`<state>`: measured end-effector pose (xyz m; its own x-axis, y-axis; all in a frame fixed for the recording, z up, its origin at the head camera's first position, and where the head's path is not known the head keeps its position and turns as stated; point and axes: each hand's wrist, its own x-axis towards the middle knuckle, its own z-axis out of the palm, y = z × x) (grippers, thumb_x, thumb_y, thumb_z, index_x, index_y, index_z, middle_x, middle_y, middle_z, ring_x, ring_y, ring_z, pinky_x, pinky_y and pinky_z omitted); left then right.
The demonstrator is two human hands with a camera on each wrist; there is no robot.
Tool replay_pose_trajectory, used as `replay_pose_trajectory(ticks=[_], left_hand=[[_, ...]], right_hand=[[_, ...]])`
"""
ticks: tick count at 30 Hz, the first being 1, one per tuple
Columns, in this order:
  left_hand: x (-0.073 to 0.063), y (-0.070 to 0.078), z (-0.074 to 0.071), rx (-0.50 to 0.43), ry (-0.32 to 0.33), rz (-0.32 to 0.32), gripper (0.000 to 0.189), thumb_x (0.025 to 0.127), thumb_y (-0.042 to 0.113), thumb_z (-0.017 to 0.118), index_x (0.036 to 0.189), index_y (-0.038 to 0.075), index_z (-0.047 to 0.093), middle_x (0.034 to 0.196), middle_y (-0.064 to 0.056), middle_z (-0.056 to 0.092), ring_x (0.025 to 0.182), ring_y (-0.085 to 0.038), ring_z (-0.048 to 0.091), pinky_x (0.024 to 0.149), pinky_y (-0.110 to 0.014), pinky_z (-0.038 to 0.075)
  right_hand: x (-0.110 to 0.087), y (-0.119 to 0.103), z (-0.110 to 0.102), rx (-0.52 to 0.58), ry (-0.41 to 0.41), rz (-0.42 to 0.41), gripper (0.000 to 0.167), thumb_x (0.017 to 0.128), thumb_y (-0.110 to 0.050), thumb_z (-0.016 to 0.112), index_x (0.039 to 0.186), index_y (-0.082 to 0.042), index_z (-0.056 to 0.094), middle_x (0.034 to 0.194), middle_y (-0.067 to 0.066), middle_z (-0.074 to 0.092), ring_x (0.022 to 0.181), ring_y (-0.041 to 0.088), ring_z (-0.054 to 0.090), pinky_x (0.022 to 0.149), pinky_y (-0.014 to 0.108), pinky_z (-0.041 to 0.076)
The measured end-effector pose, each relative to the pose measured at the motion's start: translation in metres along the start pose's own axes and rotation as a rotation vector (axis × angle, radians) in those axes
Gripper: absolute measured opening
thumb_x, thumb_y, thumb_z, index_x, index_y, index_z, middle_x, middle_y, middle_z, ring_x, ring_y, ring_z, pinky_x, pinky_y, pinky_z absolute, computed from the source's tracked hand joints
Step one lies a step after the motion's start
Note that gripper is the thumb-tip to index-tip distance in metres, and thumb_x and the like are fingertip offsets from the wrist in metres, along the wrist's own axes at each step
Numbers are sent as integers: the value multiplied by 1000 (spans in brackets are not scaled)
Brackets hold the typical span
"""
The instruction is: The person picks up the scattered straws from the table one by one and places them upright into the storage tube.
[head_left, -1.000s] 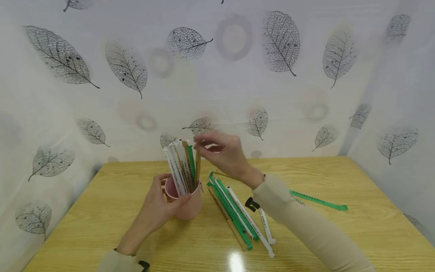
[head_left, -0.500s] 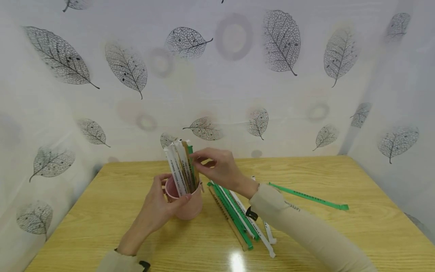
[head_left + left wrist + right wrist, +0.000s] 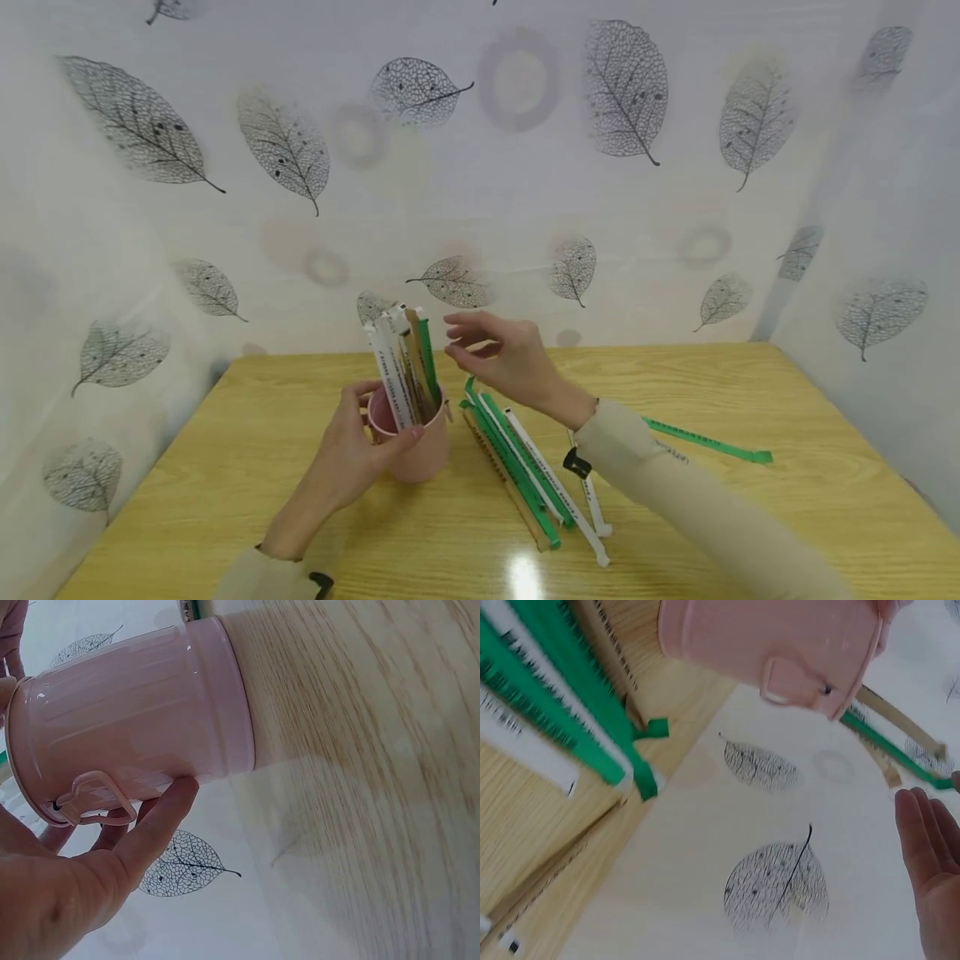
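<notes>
My left hand (image 3: 348,462) holds a small pink bucket (image 3: 420,454) around its side; the left wrist view shows the bucket's wall (image 3: 135,705) with a small side handle (image 3: 101,799). Several wrapped straws stand leaning in the bucket, among them white straws (image 3: 385,358), a brown straw and a green straw (image 3: 427,354). My right hand (image 3: 510,358) hovers just right of their tops, apart from them and holding nothing, its fingers loosely bent. In the right wrist view its fingers (image 3: 919,832) appear extended near the straw ends.
On the wooden table (image 3: 262,467), right of the bucket, lies a loose bunch of wrapped green straws (image 3: 517,458), white straws and brown straws. A single green straw (image 3: 708,439) lies farther right. A leaf-patterned cloth (image 3: 480,183) hangs behind and beside the table.
My right hand lowered a brown straw into the bucket, let go of it and drew back to the right. My left hand has kept its hold on the bucket.
</notes>
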<state>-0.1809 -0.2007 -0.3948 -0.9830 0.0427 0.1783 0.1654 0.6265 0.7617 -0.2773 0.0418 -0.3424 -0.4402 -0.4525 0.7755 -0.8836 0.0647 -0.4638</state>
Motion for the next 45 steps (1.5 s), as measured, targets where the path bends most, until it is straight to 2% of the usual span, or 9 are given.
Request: replay_pose_trajectory(ticks=[4,7,14,21,25,30,35,39,45], left_hand=[[0,1,0,-3,1,1,84,88,48,78,147,8,33,132,-19,54,114,-30,61,87,-36,54],[0,1,-1,-2,3,7,83,89,47,77,147,7,33,132,-19,54,112,-29,62,86,-34,54],[1,0,-1,-15,8,14,84,89,46,78,147,7,33,131,-20,54,111,-29,62,85,-34,55],[1,-1,0,-5,0,21,84,89,47,78,147,8,32,129,-18,54,110,-28,62,85,-33,55],[1,0,0,-5,-1,26,83,89,46,78,147,7,33,130,-19,54,110,-28,62,85,-34,55],[1,0,-1,-5,-1,24,82,89,46,77,147,7,33,131,-19,55,110,-28,62,85,-33,54],[1,0,0,4,3,20,83,89,46,78,147,7,33,130,-18,55,109,-28,62,84,-32,54],[1,-2,1,12,8,20,84,88,47,78,147,7,33,130,-18,55,108,-28,62,84,-32,55],[1,-3,2,17,10,10,85,87,48,79,147,8,33,130,-18,55,107,-28,62,84,-33,54]], right_hand=[[-8,7,-22,-76,15,104,27,91,3,72,118,2,71,101,18,78,87,25,77,71,25,62],[-16,12,-40,-150,-15,209,21,93,0,70,114,-2,74,98,14,79,87,24,77,70,25,61],[-46,27,-77,-335,-236,389,17,95,-4,67,109,-6,76,93,7,78,81,16,73,71,26,59],[-84,42,-103,-420,-435,446,15,92,-3,69,105,-2,76,82,2,74,71,7,64,63,23,53],[-100,45,-112,-506,-524,489,17,91,-9,74,106,-2,77,87,4,73,69,5,59,62,23,51],[-114,48,-116,-615,-609,508,15,90,-15,78,101,-6,79,90,5,69,73,9,59,66,28,52],[-124,50,-116,-637,-635,541,11,89,-16,78,97,-8,79,89,2,66,77,10,59,69,30,54],[-127,51,-116,-633,-609,506,6,89,-12,76,93,-8,78,87,2,66,75,11,59,67,29,54],[-125,50,-121,-603,-545,495,8,91,-10,72,96,-8,78,91,2,72,80,12,64,72,32,56]])
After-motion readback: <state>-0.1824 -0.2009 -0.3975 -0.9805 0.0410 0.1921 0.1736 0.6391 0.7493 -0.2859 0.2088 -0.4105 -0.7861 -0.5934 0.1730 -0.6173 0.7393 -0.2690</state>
